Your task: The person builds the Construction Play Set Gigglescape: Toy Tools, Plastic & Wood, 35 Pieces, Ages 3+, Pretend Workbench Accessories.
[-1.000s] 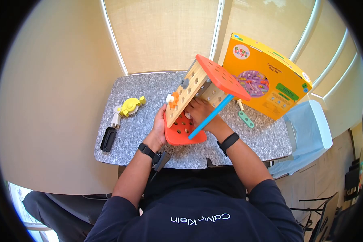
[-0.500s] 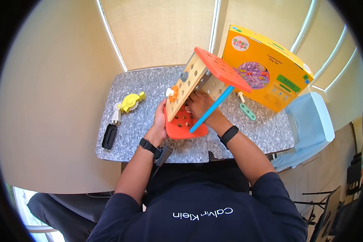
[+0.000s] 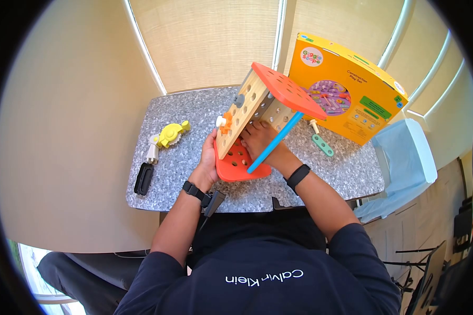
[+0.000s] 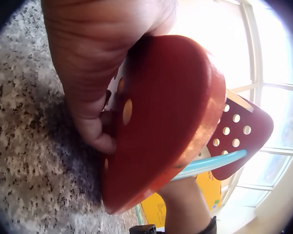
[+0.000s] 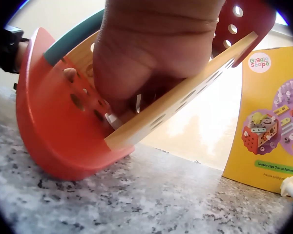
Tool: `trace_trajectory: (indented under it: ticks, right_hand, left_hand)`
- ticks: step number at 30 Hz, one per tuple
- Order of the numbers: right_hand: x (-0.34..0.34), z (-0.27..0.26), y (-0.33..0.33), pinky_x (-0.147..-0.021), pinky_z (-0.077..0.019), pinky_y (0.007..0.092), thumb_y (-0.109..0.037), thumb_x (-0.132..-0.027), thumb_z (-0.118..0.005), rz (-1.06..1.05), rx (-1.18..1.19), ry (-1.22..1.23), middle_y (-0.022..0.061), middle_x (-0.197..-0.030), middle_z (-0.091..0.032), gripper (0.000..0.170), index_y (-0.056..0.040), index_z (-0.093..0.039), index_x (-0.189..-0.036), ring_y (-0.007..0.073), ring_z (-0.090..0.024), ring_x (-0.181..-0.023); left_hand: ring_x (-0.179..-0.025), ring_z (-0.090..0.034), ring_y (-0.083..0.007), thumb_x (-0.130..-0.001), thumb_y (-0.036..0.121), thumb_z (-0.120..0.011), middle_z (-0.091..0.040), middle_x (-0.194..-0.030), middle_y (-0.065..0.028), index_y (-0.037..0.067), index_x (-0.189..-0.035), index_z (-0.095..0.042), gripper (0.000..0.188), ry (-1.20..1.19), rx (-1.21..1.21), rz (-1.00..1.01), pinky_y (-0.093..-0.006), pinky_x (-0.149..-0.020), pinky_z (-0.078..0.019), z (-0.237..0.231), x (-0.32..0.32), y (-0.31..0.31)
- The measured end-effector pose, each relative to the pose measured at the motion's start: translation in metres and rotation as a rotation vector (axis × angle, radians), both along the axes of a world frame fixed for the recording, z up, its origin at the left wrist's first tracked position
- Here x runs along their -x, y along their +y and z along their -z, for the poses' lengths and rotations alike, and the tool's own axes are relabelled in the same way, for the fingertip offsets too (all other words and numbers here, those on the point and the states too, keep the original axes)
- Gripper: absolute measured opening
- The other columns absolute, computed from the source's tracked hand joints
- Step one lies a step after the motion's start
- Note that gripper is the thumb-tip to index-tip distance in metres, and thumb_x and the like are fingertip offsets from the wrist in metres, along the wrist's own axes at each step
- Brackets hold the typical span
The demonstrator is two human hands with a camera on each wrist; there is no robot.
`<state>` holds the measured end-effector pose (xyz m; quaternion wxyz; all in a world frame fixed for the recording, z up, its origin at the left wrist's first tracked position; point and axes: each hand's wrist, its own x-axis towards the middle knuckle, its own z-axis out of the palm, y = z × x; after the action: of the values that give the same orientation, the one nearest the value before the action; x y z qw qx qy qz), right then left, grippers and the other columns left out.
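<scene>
A toy toolbox with holed wooden sides (image 3: 253,97), red end panels (image 3: 289,89) and a blue rod (image 3: 276,142) stands on end, tilted, on the table. My left hand (image 3: 209,159) grips its lower red panel, fingers curled at the edge in the left wrist view. My right hand (image 3: 263,143) reaches between the wooden sides, its fingertips mostly hidden. A small white piece (image 5: 112,120) shows by those fingertips; whether they pinch it I cannot tell. On the outer left side sit an orange gear (image 3: 226,122) with a white screw head (image 3: 219,121) and a grey bolt (image 3: 238,100).
A yellow toy saw (image 3: 169,135) with a grey-white part (image 3: 152,149) and a black handle piece (image 3: 143,178) lie at the left of the speckled table (image 3: 194,100). Behind the toolbox stands a yellow box (image 3: 347,89). A green holed strip (image 3: 322,145) and cream screw (image 3: 314,126) lie before it.
The head view has shifted slightly. Both hands keep their places at the toolbox, while my right hand turns a little inside it.
</scene>
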<state>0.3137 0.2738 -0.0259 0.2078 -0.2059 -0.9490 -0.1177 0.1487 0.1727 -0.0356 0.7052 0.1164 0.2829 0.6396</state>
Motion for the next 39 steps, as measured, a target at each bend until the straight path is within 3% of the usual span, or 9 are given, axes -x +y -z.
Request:
trace_trajectory:
  ticks: [6,8,17,21,23,27,33,36,39]
  right_hand:
    - [0.0,0.007,0.004,-0.098,-0.0457,0.0398,-0.027,-0.091,-0.062,-0.033,0.035,-0.001,0.0085,-0.105,-0.067,0.023,-0.008,-0.072,-0.1,0.0266,-0.059,-0.11]
    - [0.002,0.004,0.003,-0.099,-0.0464,0.0416,-0.026,-0.087,-0.064,0.009,0.036,-0.059,0.0091,-0.111,-0.066,0.033,-0.0077,-0.069,-0.114,0.0281,-0.06,-0.11]
    - [-0.001,-0.007,-0.002,-0.101,-0.0454,0.0426,-0.025,-0.09,-0.063,-0.01,0.087,-0.078,0.0092,-0.117,-0.066,0.033,-0.0094,-0.07,-0.118,0.0286,-0.06,-0.115]
    - [0.0,0.0,-0.005,-0.102,-0.0449,0.0432,-0.024,-0.091,-0.061,0.028,0.022,-0.12,0.0085,-0.118,-0.066,0.032,-0.0106,-0.07,-0.118,0.0284,-0.059,-0.116]
    - [0.001,0.002,-0.005,-0.101,-0.0435,0.0393,-0.026,-0.09,-0.06,0.022,-0.046,-0.041,0.0085,-0.11,-0.066,0.024,-0.0101,-0.071,-0.105,0.0264,-0.058,-0.116]
    - [-0.003,-0.006,-0.005,-0.101,-0.0427,0.0391,-0.026,-0.091,-0.059,-0.022,0.025,-0.055,0.0083,-0.11,-0.066,0.023,-0.0107,-0.071,-0.105,0.0259,-0.057,-0.116]
    - [0.0,0.005,-0.006,-0.101,-0.0403,0.0361,-0.029,-0.088,-0.061,0.04,-0.064,-0.089,0.0067,-0.109,-0.065,0.026,-0.0124,-0.071,-0.106,0.0237,-0.056,-0.115]
    - [0.002,0.004,-0.009,-0.101,-0.0379,0.0351,-0.037,-0.082,-0.069,0.098,-0.127,-0.137,0.0053,-0.11,-0.065,0.034,-0.0135,-0.072,-0.106,0.0229,-0.055,-0.115]
    - [0.004,-0.008,-0.017,-0.101,-0.0366,0.0358,-0.045,-0.074,-0.076,0.128,0.048,-0.16,0.0047,-0.11,-0.065,0.044,-0.014,-0.073,-0.104,0.023,-0.054,-0.114]
  left_hand:
    - [-0.115,-0.065,-0.0324,-0.105,0.053,-0.031,-0.064,-0.131,-0.0176,0.006,-0.141,-0.052,0.063,0.028,-0.035,0.035,-0.0495,-0.102,-0.0527,0.004,0.002,-0.001]
    - [-0.117,-0.065,-0.0327,-0.105,0.053,-0.031,-0.064,-0.132,-0.0177,0.006,-0.142,-0.051,0.063,0.014,-0.04,0.034,-0.0497,-0.103,-0.0524,0.008,0.002,0.001]
    - [-0.117,-0.065,-0.0337,-0.106,0.053,-0.03,-0.063,-0.133,-0.019,0.006,-0.144,-0.05,0.064,0.001,-0.019,0.023,-0.0507,-0.103,-0.0519,0.005,0.002,0.0]
    - [-0.117,-0.065,-0.0337,-0.105,0.054,-0.029,-0.063,-0.132,-0.0186,0.007,-0.143,-0.05,0.064,0.027,0.006,0.038,-0.0512,-0.104,-0.0516,0.007,0.004,0.0]
    - [-0.117,-0.065,-0.0335,-0.105,0.054,-0.029,-0.063,-0.132,-0.0184,0.007,-0.143,-0.05,0.064,0.021,-0.011,0.045,-0.0514,-0.104,-0.0517,0.009,0.004,-0.001]
    - [-0.119,-0.064,-0.0331,-0.105,0.054,-0.03,-0.063,-0.133,-0.0174,0.007,-0.144,-0.05,0.064,0.033,-0.002,0.004,-0.0513,-0.104,-0.0514,0.0,0.0,0.0]
    - [-0.121,-0.063,-0.0334,-0.106,0.053,-0.03,-0.062,-0.136,-0.0165,0.007,-0.144,-0.049,0.063,0.047,0.007,-0.001,-0.0501,-0.105,-0.051,0.01,0.005,0.001]
    - [-0.119,-0.064,-0.0328,-0.105,0.054,-0.03,-0.063,-0.134,-0.0168,0.008,-0.144,-0.05,0.063,0.06,0.001,-0.019,-0.0497,-0.103,-0.0525,0.011,0.005,0.001]
    - [-0.117,-0.065,-0.0326,-0.105,0.054,-0.03,-0.063,-0.132,-0.0174,0.008,-0.144,-0.05,0.064,0.032,-0.031,0.037,-0.0493,-0.1,-0.0539,0.009,0.004,0.0]
